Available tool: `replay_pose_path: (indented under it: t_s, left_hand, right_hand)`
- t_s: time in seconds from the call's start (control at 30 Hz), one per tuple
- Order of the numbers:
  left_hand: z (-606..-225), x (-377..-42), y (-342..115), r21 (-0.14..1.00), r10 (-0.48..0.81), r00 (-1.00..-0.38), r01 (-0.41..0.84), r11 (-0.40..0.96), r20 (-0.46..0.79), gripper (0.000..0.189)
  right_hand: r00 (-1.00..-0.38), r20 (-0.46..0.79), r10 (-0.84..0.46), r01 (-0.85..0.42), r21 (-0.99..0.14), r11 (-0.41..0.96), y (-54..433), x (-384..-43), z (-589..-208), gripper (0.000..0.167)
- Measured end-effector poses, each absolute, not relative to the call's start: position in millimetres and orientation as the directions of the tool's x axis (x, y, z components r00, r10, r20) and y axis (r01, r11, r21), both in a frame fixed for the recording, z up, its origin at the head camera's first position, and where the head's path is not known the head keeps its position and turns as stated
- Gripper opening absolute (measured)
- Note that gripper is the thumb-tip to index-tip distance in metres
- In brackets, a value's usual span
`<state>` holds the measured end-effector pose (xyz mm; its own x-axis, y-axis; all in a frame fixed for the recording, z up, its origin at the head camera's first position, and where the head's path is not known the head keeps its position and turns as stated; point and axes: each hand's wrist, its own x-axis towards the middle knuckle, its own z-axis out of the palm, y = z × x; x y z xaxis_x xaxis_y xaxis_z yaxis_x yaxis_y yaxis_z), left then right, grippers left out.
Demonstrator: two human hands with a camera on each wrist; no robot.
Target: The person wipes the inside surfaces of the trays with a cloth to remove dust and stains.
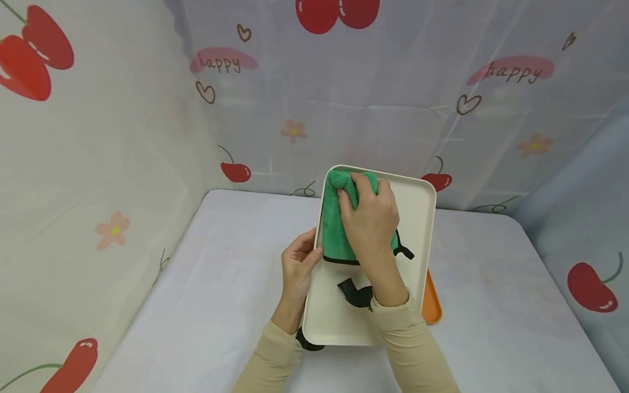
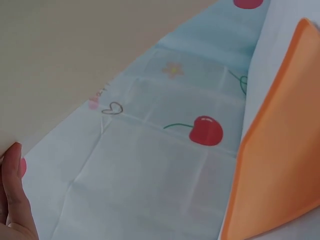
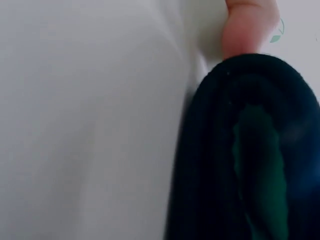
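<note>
A cream rectangular tray (image 1: pixel 413 218) is raised off the table and tilted toward the head camera. My left hand (image 1: pixel 297 265) grips its left edge, thumb on the front face; in the left wrist view, fingers (image 2: pixel 16 192) lie against the tray's underside (image 2: pixel 75 55). A green cloth (image 1: pixel 336 232) with a black border lies bunched against the upper left of the tray's inner face. With bent fingers, my right hand (image 1: pixel 371 213) holds that cloth there. Folded layers of the cloth (image 3: pixel 260 165) fill the lower right of the right wrist view, below a fingertip.
An orange tray (image 1: pixel 431 300) lies on the white table (image 1: pixel 491 284), partly hidden behind the cream tray; the left wrist view shows more of it. Black straps (image 1: pixel 356 295) circle the wrists. Printed curtains (image 1: pixel 368 131) stand behind the table and at both sides.
</note>
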<state>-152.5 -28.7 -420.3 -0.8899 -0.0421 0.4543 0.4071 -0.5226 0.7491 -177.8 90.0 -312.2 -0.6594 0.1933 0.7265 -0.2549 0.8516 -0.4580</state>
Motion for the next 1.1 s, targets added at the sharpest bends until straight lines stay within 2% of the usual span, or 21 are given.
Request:
replay_pose_path:
  t_s: [0.37,0.67,0.93,1.1]
  left_hand:
    - [-420,-154,-33,0.744,-0.071,-0.912,0.373,-0.555,0.405,0.049]
    - [-419,-158,-42,0.723,-0.071,-0.914,0.362,-0.589,0.400,0.050]
    - [-416,-159,-47,0.696,-0.073,-0.906,0.370,-0.615,0.417,0.050]
    - [-417,-160,-50,0.673,-0.056,-0.900,0.364,-0.644,0.432,0.050]
  right_hand:
    - [-0.678,0.699,0.230,-0.223,-0.492,0.841,102,-176,-312,0.027]
    - [-0.707,0.632,0.319,-0.107,-0.541,0.834,130,-173,-311,0.031]
    - [-0.714,0.562,0.418,0.055,-0.549,0.834,157,-171,-312,0.032]
    - [-0.720,0.542,0.434,0.085,-0.551,0.830,166,-170,-314,0.034]
